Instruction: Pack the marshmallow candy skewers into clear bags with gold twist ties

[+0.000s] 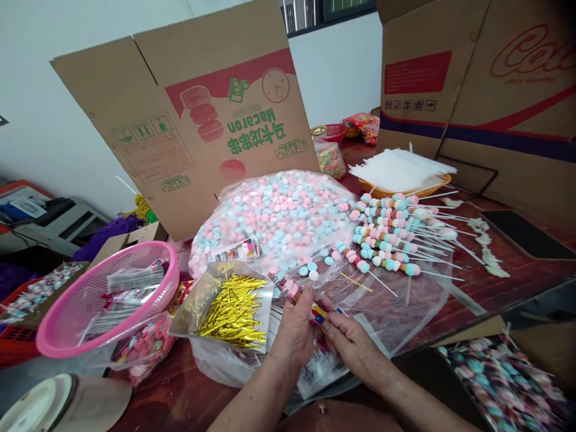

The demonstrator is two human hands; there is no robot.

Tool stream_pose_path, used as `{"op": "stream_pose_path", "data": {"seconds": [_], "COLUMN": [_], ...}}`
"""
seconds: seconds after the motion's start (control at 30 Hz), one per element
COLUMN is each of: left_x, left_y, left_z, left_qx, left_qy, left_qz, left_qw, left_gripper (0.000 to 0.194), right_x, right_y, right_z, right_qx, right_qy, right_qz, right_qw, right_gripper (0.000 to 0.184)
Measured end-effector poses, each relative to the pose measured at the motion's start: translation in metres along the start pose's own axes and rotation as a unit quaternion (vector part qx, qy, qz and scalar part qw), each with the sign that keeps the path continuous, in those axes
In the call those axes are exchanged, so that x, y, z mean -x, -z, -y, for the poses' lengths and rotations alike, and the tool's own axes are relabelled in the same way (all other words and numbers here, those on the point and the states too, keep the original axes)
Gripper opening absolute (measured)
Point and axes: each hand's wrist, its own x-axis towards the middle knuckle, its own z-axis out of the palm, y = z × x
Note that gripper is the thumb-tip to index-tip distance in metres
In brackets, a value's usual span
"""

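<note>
My left hand [294, 324] is closed around a candy skewer in a printed wrapper [291, 290], its pink candies pointing up and away to the left. At the wrapper's colourful lower end, the fingers of my right hand [348, 339] pinch it closed. Just left of my hands is a metal scoop tray [183, 312] of gold twist ties [234, 312]. Beyond lies a big clear bag of pink, blue and white candies [283, 204]. Several unwrapped candy skewers [387, 234] are piled to its right. Flat printed wrappers [317, 366] lie partly hidden under my hands.
A pink basket [49, 324] holding stacked wrappers stands left. White sticks [402, 171] fill a yellow basket behind the skewers. A phone-like dark slab [531, 233] lies right. A box of finished skewers [504, 378] sits lower right. Large cartons [202, 66] stand at the back.
</note>
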Motion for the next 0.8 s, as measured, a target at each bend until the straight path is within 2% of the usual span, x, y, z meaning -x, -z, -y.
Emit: {"op": "stream_pose_path", "data": {"seconds": [0.13,0.27,0.37,0.47,0.53,0.63,0.7,0.77,0.8], "left_x": [-0.005,-0.013,-0.014,-0.009,-0.005,0.003,0.007,0.010,0.010], "left_y": [0.013,0.009,0.001,-0.003,-0.003,0.001,0.009,0.017,0.022], "left_z": [-0.023,-0.039,-0.030,-0.007,0.007,0.019,0.019,0.015,0.013], "left_qx": [0.030,0.052,0.069,0.047,0.021,-0.076,-0.149,-0.215,-0.256], "left_qy": [0.026,0.009,-0.006,0.008,-0.001,-0.040,-0.065,-0.106,-0.140], "left_qz": [0.023,-0.040,-0.076,-0.052,-0.051,-0.072,-0.048,-0.046,-0.070], "left_qw": [0.999,0.998,0.995,0.998,0.998,0.994,0.985,0.970,0.954], "left_gripper": [0.046,0.030,0.028,0.034,0.040,0.035,0.032,0.044,0.050], "right_x": [-0.001,0.005,0.009,0.007,0.003,-0.004,-0.007,-0.007,-0.006], "right_y": [0.003,0.003,0.002,-0.003,-0.007,-0.009,-0.005,-0.001,0.001], "right_z": [0.000,0.000,0.001,-0.002,-0.006,-0.014,-0.017,-0.018,-0.017], "right_qx": [-0.021,0.025,0.078,0.094,0.070,0.030,0.050,0.097,0.121], "right_qy": [-0.032,-0.018,0.003,0.043,0.046,0.013,0.024,0.049,0.057], "right_qz": [0.039,0.037,0.028,-0.024,-0.055,-0.062,-0.078,-0.104,-0.116], "right_qw": [0.999,0.999,0.997,0.994,0.995,0.998,0.995,0.989,0.984], "right_gripper": [0.044,0.042,0.039,0.036,0.036,0.037,0.039,0.039,0.038]}}
